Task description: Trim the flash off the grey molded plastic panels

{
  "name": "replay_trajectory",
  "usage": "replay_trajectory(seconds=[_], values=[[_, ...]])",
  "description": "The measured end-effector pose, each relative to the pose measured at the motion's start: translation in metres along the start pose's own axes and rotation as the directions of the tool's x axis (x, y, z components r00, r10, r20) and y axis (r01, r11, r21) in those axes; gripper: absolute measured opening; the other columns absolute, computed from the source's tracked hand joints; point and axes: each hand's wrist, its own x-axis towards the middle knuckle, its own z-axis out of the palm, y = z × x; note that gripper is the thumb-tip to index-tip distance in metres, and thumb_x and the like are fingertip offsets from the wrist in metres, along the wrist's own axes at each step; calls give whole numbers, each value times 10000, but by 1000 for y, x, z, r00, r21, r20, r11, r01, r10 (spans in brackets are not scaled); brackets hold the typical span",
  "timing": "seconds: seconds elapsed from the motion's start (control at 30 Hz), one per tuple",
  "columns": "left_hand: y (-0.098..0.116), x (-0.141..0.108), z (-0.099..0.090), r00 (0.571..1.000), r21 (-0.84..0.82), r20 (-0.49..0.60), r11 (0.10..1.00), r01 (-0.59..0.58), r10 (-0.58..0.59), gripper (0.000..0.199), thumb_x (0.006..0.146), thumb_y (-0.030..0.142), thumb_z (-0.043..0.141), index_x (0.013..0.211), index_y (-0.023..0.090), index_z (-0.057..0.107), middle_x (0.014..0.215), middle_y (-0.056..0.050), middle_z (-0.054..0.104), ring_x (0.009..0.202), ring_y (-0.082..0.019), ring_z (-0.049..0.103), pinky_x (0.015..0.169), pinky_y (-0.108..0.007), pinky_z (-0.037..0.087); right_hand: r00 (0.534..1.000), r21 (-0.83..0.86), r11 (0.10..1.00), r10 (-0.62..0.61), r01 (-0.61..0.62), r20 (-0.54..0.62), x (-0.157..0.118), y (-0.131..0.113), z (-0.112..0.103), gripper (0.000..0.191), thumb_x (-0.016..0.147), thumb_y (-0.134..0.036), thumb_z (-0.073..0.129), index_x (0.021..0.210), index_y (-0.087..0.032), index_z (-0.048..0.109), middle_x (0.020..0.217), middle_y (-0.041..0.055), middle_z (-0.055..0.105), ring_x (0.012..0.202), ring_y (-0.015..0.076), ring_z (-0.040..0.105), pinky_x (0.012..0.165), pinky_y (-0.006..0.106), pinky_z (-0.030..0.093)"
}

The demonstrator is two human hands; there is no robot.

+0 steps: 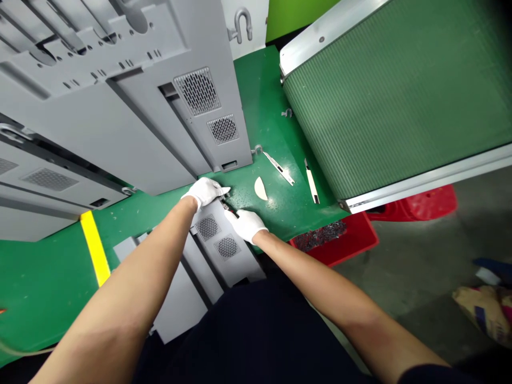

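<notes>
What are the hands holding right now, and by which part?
The left hand and right hand both grip a small dark item; which part of it they hold cannot be told.

Two white-gloved hands (206,192); two utility knives (279,168); one pale half-moon piece (261,188) — one red crate (334,240); one ribbed green belt (384,96) — and one yellow stripe (95,248).

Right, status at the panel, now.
Left hand, right hand, white-gloved, both at the end of the grey vented panel. Small dark item between them, too small to tell. Two utility knives beside, on the green bench.
</notes>
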Motion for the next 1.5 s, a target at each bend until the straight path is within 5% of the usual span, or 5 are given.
replay_trajectory(seconds=[1.5], values=[[-14,6,0,1000,-117,3,993,-9,10,455,631,626,767,788,199,794,780,-45,760,719,-205,610,716,-330,483,999,-101,995,-18,14,-32,7,-15,-7,855,941,-709,127,1016,-109,732,1000,255,726,995,365,688,864,457,505]])
